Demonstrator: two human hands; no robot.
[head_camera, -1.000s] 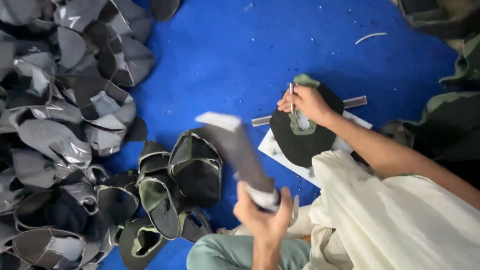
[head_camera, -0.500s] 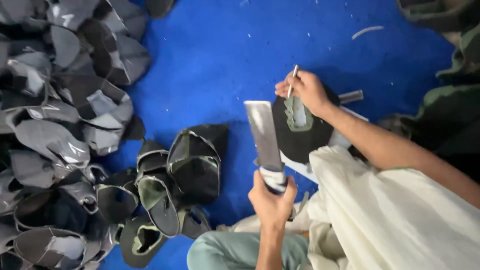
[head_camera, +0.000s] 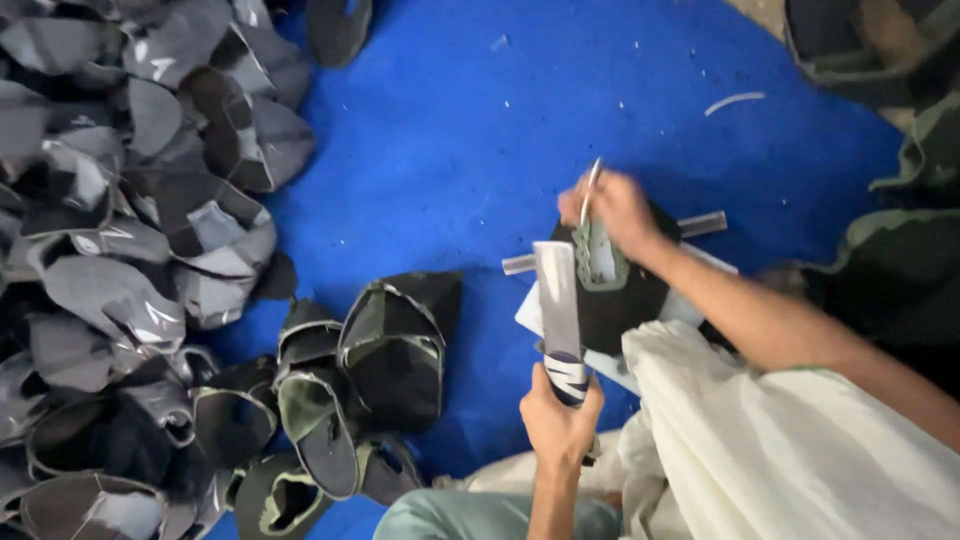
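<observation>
My left hand (head_camera: 558, 420) grips the striped handle of a flat, wide-bladed tool (head_camera: 558, 305), whose blade points up toward the work. My right hand (head_camera: 615, 208) pinches a thin light rod or needle (head_camera: 590, 188) and rests on a dark shoe upper (head_camera: 615, 285) with a green-edged opening. That upper sits over a metal bar (head_camera: 705, 223) on a white board (head_camera: 535, 318) lying on the blue floor mat (head_camera: 450, 150). The blade overlaps the upper's left side.
A big heap of grey and black shoe uppers (head_camera: 110, 250) fills the left side. Several dark green uppers (head_camera: 390, 345) lie near my left hand. White cloth (head_camera: 760, 450) covers my lap. Camouflage-patterned fabric (head_camera: 900, 260) lies at the right. A small white scrap (head_camera: 733, 101) is on the mat.
My left hand swung the blade from a leftward tilt to nearly upright and brought it against the upper. My right hand stayed on the upper with the rod.
</observation>
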